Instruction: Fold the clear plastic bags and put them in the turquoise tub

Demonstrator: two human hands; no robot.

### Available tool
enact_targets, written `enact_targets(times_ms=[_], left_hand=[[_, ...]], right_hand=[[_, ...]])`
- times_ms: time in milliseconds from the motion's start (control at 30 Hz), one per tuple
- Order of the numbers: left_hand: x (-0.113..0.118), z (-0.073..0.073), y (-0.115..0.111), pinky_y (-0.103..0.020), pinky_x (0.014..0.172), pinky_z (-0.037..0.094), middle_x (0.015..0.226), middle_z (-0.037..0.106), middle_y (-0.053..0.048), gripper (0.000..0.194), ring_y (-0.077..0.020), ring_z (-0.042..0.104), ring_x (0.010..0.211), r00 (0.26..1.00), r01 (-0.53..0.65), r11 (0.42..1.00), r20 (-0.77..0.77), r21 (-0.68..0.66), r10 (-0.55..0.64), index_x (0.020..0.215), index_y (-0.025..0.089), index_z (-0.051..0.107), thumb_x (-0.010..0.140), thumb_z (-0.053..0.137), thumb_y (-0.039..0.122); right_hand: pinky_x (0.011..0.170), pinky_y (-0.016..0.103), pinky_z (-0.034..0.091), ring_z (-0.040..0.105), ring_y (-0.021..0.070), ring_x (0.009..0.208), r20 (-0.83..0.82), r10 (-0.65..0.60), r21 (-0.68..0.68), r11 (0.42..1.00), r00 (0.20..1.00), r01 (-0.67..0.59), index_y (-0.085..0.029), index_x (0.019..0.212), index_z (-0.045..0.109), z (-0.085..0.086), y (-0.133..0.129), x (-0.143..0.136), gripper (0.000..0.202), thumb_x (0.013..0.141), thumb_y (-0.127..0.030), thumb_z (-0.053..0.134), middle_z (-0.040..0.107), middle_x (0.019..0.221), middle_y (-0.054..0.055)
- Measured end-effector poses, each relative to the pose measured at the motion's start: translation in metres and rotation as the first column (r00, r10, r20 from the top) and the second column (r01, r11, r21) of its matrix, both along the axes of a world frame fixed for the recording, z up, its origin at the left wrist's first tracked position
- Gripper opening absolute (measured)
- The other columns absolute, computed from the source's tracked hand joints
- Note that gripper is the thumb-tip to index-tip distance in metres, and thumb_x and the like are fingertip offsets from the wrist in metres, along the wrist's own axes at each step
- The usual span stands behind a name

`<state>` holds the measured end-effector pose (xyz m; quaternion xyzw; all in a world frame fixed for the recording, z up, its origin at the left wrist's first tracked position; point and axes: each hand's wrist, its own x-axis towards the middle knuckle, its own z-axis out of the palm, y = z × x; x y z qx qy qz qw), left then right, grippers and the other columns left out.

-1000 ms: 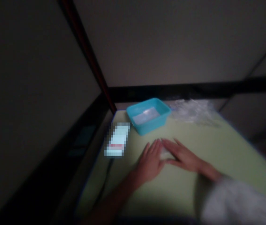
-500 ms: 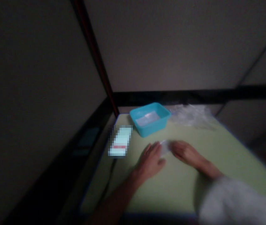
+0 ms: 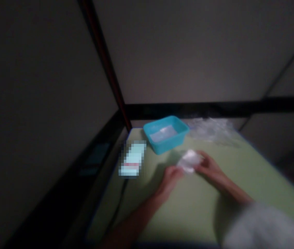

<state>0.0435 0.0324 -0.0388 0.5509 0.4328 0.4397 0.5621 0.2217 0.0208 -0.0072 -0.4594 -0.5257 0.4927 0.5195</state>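
Observation:
Between my hands is a small clear plastic bag [image 3: 189,161], whitish and shiny, held up a little over the green tabletop. My left hand [image 3: 172,175] is closed on its lower left edge. On its right side, my right hand [image 3: 207,166] pinches the bag between thumb and fingers. Blur hides the exact fingertips and whether anything is inside the bag. Just beyond my hands stands a turquoise plastic basket [image 3: 171,141], with flat, clear-whitish plastic pieces [image 3: 163,133] lying in it.
A heap of crumpled clear plastic [image 3: 211,129] lies at the table's back right. At the left edge is a lit, pixelated phone-like screen [image 3: 133,159], with a dark cable [image 3: 121,200] running toward me. Walls border the green table [image 3: 188,214] behind and left.
The plastic bag has come up off the table. My left hand, flat with spread fingers before, has closed on the bag's edge; my right hand has turned and pinches the other side.

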Motion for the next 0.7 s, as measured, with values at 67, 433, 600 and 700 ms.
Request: enact_targets(times_ms=[67, 433, 600, 700], left_hand=[[0.0, 0.004, -0.001, -0.033, 0.063, 0.052, 0.075, 0.067, -0.008, 0.034, -0.0209, 0.065, 0.071, 0.999, 0.026, 0.998, 0.047, -0.054, -0.024, 0.081, 0.012, 0.065, 0.077, 0.061, 0.045], [-0.045, 0.054, 0.075, -0.022, 0.054, 0.044, 0.064, 0.053, 0.004, 0.039, -0.0097, 0.054, 0.055, 0.84, -0.502, 0.865, 0.23, -0.013, 0.491, 0.08, 0.017, 0.049, 0.067, 0.064, 0.051], [-0.051, 0.05, 0.101, -0.021, 0.051, 0.043, 0.055, 0.05, 0.006, 0.038, -0.0088, 0.051, 0.049, 0.915, -0.371, 0.928, 0.175, 0.009, 0.364, 0.068, 0.018, 0.047, 0.063, 0.065, 0.05], [-0.052, 0.048, 0.101, -0.021, 0.051, 0.044, 0.059, 0.051, 0.005, 0.033, -0.0092, 0.051, 0.051, 0.926, -0.352, 0.935, 0.158, 0.045, 0.341, 0.071, 0.018, 0.047, 0.063, 0.064, 0.045]], right_hand=[[0.063, 0.032, 0.053, 0.066, 0.019, 0.068, -0.003, -0.086, -0.007, 0.996, 0.996, 0.086, -0.02, 0.099, 0.053, 0.009, 0.001, -0.007, 0.046, 0.064, -0.042, 0.075, 0.07, 0.076, 0.003], [0.056, 0.024, 0.048, 0.057, 0.0112, 0.058, -0.059, -0.242, 0.295, 0.923, 0.969, 0.248, -0.022, 0.078, 0.056, 0.105, 0.058, -0.014, 0.019, 0.066, -0.029, 0.068, 0.061, 0.066, -0.004], [0.052, 0.024, 0.047, 0.054, 0.01, 0.05, -0.036, -0.206, 0.28, 0.937, 0.978, 0.208, -0.021, 0.074, 0.054, 0.106, 0.07, -0.018, 0.022, 0.065, -0.034, 0.069, 0.058, 0.059, -0.005], [0.052, 0.024, 0.048, 0.056, 0.0115, 0.053, -0.001, -0.222, 0.298, 0.931, 0.975, 0.212, -0.021, 0.074, 0.055, 0.102, 0.073, -0.012, 0.023, 0.066, -0.035, 0.07, 0.06, 0.061, -0.004]])
